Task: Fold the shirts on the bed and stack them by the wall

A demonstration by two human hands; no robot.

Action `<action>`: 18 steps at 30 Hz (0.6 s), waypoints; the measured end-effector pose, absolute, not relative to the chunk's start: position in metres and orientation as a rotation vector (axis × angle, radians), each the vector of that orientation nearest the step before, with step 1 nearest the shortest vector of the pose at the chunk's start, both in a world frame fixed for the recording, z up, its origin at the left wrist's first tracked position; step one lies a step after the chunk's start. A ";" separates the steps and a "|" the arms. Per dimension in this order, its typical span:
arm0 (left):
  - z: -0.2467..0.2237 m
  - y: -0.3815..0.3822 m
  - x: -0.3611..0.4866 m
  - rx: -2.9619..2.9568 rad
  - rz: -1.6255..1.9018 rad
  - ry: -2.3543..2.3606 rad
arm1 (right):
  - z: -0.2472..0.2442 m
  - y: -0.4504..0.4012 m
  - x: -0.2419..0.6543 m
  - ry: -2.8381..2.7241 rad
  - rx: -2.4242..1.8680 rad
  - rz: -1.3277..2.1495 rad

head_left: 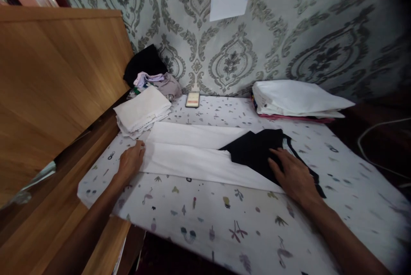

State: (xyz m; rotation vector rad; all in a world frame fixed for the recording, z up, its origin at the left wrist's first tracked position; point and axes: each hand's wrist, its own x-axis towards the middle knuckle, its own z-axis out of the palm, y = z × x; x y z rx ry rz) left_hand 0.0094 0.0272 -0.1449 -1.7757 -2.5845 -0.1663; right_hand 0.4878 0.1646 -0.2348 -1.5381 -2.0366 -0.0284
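Note:
A white garment with two long legs (192, 161) lies flat across the patterned cloth, its leg ends at the left. Black fabric (253, 148) covers its right part. My left hand (132, 159) is at the lower left corner of the white cloth, fingers closed on its edge. Spread over the black fabric near its right end, my right hand (290, 172) rests with the fingers apart and grips nothing visible. A pale label-like patch shows just beyond its fingers.
Folded white cloths (143, 110) lie at the back left, before a pile of dark and coloured clothes (146, 67). A small framed card (192, 100) stands by the wall. Folded white fabric (295, 97) is stacked at the back right. A wooden panel (64, 78) rises at the left.

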 end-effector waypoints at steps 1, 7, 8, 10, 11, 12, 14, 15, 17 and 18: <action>-0.142 0.028 0.012 -1.786 -0.087 -2.530 | -0.231 0.163 0.487 -2.032 -1.546 -0.007; -0.153 0.043 0.038 -2.159 -0.320 -2.131 | -0.204 0.148 0.486 -1.903 -1.518 0.253; -0.161 0.045 0.040 -2.258 -0.367 -2.070 | -0.202 0.147 0.489 -1.844 -1.507 0.272; -0.181 0.049 0.038 -2.382 -0.386 -1.973 | -0.198 0.146 0.498 -1.740 -1.496 0.296; -0.192 0.050 0.035 -2.404 -0.364 -1.956 | -0.196 0.145 0.503 -1.697 -1.499 0.299; -0.201 0.050 0.029 -2.411 -0.346 -1.945 | -0.193 0.143 0.507 -1.660 -1.505 0.299; -0.216 0.050 0.014 -2.445 -0.263 -1.910 | -0.187 0.139 0.511 -1.600 -1.525 0.275; -0.221 0.051 0.006 -2.460 -0.221 -1.895 | -0.183 0.137 0.511 -1.601 -1.525 0.255; -0.229 0.055 -0.010 -2.490 -0.127 -1.873 | -0.177 0.131 0.503 -1.725 -1.483 0.209; -0.232 0.057 -0.016 -2.496 -0.085 -1.869 | -0.176 0.129 0.497 -1.849 -1.439 0.191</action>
